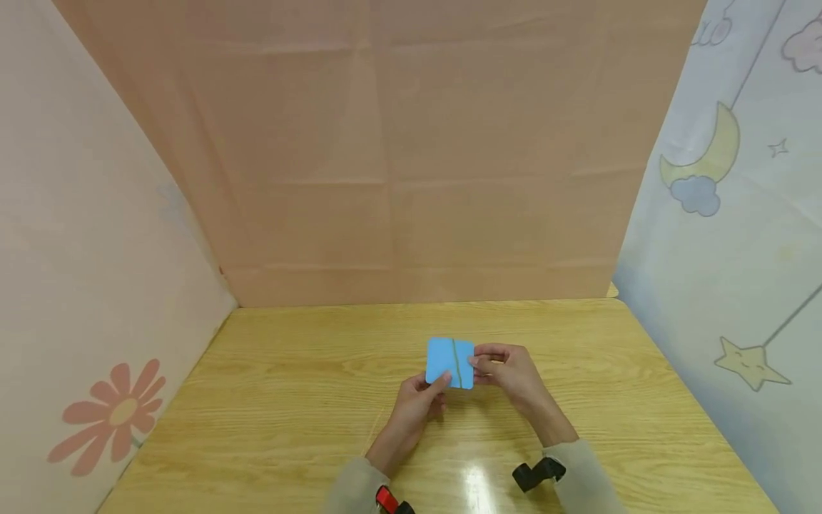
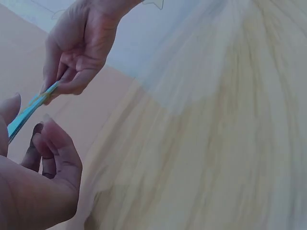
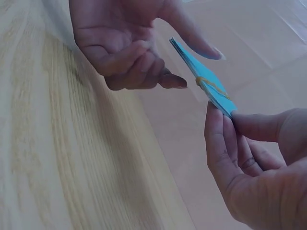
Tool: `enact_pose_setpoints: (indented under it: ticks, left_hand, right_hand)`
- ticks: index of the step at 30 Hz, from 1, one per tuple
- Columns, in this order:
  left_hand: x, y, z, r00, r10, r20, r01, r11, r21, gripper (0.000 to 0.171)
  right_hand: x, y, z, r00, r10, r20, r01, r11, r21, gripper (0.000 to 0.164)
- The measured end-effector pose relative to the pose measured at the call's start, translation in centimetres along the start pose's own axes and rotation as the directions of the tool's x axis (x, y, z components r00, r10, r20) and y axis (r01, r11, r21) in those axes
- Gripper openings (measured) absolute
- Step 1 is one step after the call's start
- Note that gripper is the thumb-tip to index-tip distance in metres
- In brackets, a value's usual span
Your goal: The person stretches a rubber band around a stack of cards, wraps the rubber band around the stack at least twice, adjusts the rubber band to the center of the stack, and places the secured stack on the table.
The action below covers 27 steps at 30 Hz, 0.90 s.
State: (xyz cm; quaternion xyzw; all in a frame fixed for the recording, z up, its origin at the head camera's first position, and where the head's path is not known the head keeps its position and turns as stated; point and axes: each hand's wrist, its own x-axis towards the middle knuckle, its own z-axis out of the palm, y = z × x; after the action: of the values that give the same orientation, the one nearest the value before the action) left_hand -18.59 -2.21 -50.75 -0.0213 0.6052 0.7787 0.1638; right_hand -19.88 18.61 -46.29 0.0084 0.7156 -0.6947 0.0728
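Observation:
A thin stack of light blue square cards (image 1: 440,357) with rounded corners is held up over the table. Around it runs a yellow-brown rubber band (image 1: 458,363), nearer its right side. My right hand (image 1: 517,378) pinches the stack's right edge between thumb and fingers. At the lower left corner, my left hand (image 1: 411,410) is loosely placed about the stack, its thumb overlapping the blue face in the head view. The right wrist view shows gaps between the left thumb and fingers and the stack (image 3: 204,76). Layered edges of the cards show there too.
The wood-grain table (image 1: 289,385) spreads beneath both hands. A brownish-pink sheet (image 1: 411,157) stands behind it, with patterned pale walls at left (image 1: 77,285) and right (image 1: 758,271). Dark straps (image 1: 539,473) circle the wrists.

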Motion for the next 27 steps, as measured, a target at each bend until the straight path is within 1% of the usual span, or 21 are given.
enact_pose_setpoints:
  ticks: [3,9,11,14,16,19,23,27]
  left_hand:
    - [-0.2,-0.1,0.9,1.000,0.009,0.004,-0.009,0.999,-0.045,0.036]
    - [-0.4,-0.8,2.0,0.998,0.041,0.041,-0.033,0.985,-0.167,0.047]
    - [-0.5,-1.1,2.5,0.998,0.049,0.029,-0.042,0.978,-0.206,0.046]
    - [-0.5,-1.7,3.3,0.999,0.052,0.000,-0.050,0.966,-0.255,0.038]
    - [-0.5,-2.0,3.9,0.999,0.043,-0.015,-0.045,0.959,-0.281,0.034]
    - [-0.4,-2.4,4.5,0.999,0.033,-0.018,-0.037,0.948,-0.315,0.035]
    - [-0.4,-2.5,4.9,0.999,0.036,-0.018,-0.040,0.936,-0.351,0.040]
    - [-0.3,-2.5,4.9,0.998,0.039,-0.048,-0.054,0.935,-0.351,0.033]
  right_hand:
    - [0.1,-0.2,-0.1,1.000,0.008,-0.005,-0.008,1.000,0.008,0.033]
    - [0.2,-0.4,-0.2,1.000,0.005,-0.011,-0.004,1.000,0.027,0.038]
    - [0.2,-0.5,-0.3,1.000,0.007,-0.019,-0.006,1.000,0.028,0.040]
    - [0.2,-0.4,-0.6,0.999,0.016,-0.038,-0.015,1.000,0.020,0.041]
    - [0.2,-0.4,-0.8,0.999,0.017,-0.042,-0.017,1.000,0.014,0.041]
    - [0.2,-0.5,-1.1,0.999,0.008,-0.032,-0.008,1.000,0.011,0.042]
    - [0.2,-0.6,-1.1,1.000,-0.005,-0.018,0.005,1.000,0.017,0.043]
    - [0.1,-0.5,-0.7,1.000,-0.005,-0.002,0.005,1.000,0.025,0.042]
